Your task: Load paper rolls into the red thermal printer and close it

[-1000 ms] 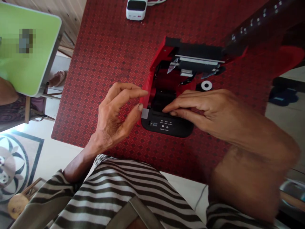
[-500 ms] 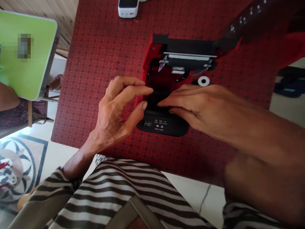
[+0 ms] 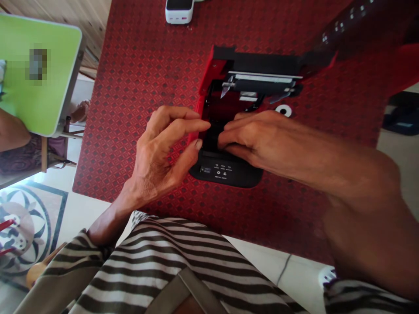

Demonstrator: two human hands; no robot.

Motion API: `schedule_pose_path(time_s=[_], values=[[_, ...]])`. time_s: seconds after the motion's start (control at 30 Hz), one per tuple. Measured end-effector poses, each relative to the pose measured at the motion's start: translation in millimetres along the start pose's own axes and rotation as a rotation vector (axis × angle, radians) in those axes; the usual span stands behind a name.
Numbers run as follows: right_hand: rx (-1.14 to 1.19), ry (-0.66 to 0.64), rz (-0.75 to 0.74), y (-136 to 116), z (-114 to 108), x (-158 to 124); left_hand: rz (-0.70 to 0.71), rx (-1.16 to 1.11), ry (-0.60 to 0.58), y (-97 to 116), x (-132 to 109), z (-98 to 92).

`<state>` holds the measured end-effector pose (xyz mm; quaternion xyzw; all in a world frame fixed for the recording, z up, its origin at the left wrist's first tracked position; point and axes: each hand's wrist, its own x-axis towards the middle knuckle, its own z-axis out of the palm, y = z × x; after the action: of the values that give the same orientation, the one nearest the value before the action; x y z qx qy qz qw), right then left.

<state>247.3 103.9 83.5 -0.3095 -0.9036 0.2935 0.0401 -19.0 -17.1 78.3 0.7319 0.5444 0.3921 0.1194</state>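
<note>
A red and black machine [image 3: 225, 176] that looks like a label printer lies on the table with its inside exposed; a black roller [image 3: 258, 85] shows toward its far end. My left hand [image 3: 157, 152] is at the machine's left edge, fingers apart, with nothing between thumb and forefinger. Down in the black compartment, just behind the front panel with its small icons, my right hand [image 3: 258, 135] has its fingers bent together. What those fingertips grip, if anything, is hidden. A small white ring [image 3: 289, 110] with a dark centre sits just right of the machine, partly behind my right hand.
The table [image 3: 137, 74] has a red patterned top. Near its far edge stands a white device [image 3: 179, 17] with a dark screen. A large dark shape [image 3: 353, 26] rises at upper right. At left is a green-topped table [image 3: 62, 74] with a person's arm [image 3: 11, 131] beside it.
My right hand has shifted slightly left and deeper into the compartment, its fingers curling closer together. The left hand keeps its pose. The view has moved a little.
</note>
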Motion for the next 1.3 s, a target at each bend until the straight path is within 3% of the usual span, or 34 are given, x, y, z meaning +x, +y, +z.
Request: schedule_pose_path(time_s=[0.1,0.27,0.5,0.67,0.8,0.97,1.3], values=[[-0.019,-0.104,-0.043,-2,-4,3,-0.039,0.001,-0.017,4,1,-1.8],[-0.036,-0.087,-0.099,1,-6,5,-0.034,0.035,-0.076,6,1,-4.2],[0.005,0.173,-0.196,1,-11,-14,0.083,-0.003,-0.016,2,4,-3.4],[-0.018,0.412,-0.178,-10,-13,-31,0.171,0.026,-0.065,-6,9,5.6],[0.007,0.479,-0.151,-16,-9,-37,0.21,0.098,-0.095,-6,10,15.1],[0.126,0.532,0.044,-17,-4,-41,0.281,0.139,-0.093,2,16,17.1],[0.189,0.582,0.079,-14,7,-50,0.383,0.184,0.035,12,21,23.8]])
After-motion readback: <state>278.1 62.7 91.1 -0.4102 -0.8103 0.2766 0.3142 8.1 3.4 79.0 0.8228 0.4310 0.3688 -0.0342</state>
